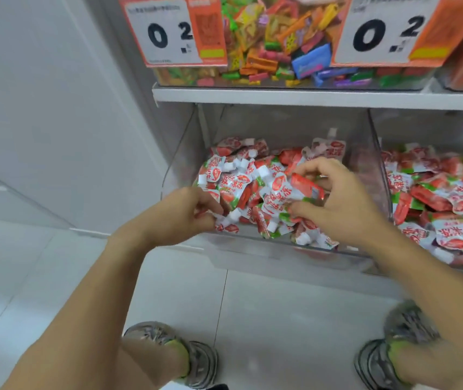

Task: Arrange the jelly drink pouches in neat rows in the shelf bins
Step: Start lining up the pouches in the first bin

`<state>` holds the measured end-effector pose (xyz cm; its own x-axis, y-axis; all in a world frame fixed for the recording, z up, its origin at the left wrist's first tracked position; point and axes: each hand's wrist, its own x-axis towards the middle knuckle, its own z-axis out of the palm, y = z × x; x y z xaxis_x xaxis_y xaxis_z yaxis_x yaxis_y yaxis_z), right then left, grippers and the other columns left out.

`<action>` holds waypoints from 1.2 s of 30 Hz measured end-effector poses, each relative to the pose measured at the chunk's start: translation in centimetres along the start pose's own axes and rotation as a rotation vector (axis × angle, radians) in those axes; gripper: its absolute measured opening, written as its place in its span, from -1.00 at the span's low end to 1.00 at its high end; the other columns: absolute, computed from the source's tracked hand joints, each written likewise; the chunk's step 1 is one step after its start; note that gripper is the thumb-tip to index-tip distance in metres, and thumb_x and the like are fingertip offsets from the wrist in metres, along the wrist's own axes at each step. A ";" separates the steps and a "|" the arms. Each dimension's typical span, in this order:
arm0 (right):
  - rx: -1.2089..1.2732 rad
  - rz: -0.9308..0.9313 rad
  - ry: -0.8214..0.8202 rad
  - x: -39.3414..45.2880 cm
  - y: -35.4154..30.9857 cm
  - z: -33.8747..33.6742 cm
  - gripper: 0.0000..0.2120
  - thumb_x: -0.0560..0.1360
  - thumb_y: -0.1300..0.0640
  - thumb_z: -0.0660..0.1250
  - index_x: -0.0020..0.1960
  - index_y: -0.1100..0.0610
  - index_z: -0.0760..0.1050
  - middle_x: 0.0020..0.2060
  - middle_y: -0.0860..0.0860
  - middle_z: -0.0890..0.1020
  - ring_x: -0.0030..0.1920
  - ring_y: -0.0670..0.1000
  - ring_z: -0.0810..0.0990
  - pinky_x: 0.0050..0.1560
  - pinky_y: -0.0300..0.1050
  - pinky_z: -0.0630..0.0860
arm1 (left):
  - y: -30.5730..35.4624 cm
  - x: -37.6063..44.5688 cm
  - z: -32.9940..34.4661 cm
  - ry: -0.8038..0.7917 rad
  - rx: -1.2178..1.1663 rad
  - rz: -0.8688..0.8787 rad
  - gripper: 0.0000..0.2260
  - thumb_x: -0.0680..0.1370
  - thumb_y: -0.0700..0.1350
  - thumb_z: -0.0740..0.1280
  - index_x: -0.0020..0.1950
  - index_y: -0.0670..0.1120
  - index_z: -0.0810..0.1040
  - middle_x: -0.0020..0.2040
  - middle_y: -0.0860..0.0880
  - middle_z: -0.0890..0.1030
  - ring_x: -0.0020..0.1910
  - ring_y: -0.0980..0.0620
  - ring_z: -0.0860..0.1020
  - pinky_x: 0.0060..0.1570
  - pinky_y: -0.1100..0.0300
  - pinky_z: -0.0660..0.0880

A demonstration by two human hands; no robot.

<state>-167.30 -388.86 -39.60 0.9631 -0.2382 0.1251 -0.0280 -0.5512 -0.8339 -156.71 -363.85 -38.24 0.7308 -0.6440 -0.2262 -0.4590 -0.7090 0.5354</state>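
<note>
A clear plastic shelf bin [365,153] holds a loose heap of red, white and green jelly drink pouches [236,184] with white caps. My left hand [185,212] is at the bin's front left corner and pinches a pouch by its capped end. My right hand [340,198] reaches into the middle of the heap, fingers and thumb curled round a small bundle of pouches [295,192]. A second bin [376,130] to the right holds another untidy pile of the same pouches [444,198].
Above, a white shelf [281,95] carries a bin of mixed colourful sweets [278,43] with two orange price cards [174,32]. A white wall lies to the left. My two shoes [196,358] stand on the pale tiled floor below the bins.
</note>
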 end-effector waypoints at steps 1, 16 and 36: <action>0.029 0.028 -0.009 0.1 0.0 -0.1 -0.55 0.30 0.27 0.58 -0.04 -0.14 0.47 -0.01 -0.09 0.55 -0.04 -0.08 0.60 -0.01 -0.20 0.54 | -0.1 -0.1 0.1 0.003 -0.015 -0.021 -0.80 0.47 -0.19 0.35 0.00 0.06 0.66 -0.07 0.10 0.65 -0.07 0.09 0.59 0.03 0.10 0.54; 0.077 -0.064 -0.046 0.4 0.4 0.0 -0.65 0.50 -0.04 0.34 0.25 -0.26 0.39 0.03 -0.29 0.61 0.07 -0.19 0.62 0.07 -0.11 0.59 | -0.9 0.2 1.7 0.158 0.105 0.053 -0.72 0.44 0.26 0.34 -0.02 0.10 0.63 -0.07 0.22 0.55 -0.09 0.21 0.53 -0.10 0.34 0.43; -0.468 -0.294 -0.364 3.5 -2.9 4.4 -0.81 0.47 -0.07 0.41 0.04 -0.03 0.55 -0.12 -0.17 0.58 -0.10 -0.13 0.54 -0.01 -0.05 0.55 | -0.8 1.0 -0.1 0.093 0.249 -0.048 -0.60 0.40 0.03 0.52 0.20 0.15 0.51 0.09 0.09 0.60 -0.01 0.07 0.55 -0.10 0.27 0.42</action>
<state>-162.64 -384.57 -39.11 0.9750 0.2156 0.0541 0.2159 -0.8607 -0.4610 -155.57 -363.84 -38.79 0.7924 -0.5874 -0.1648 -0.5249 -0.7941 0.3064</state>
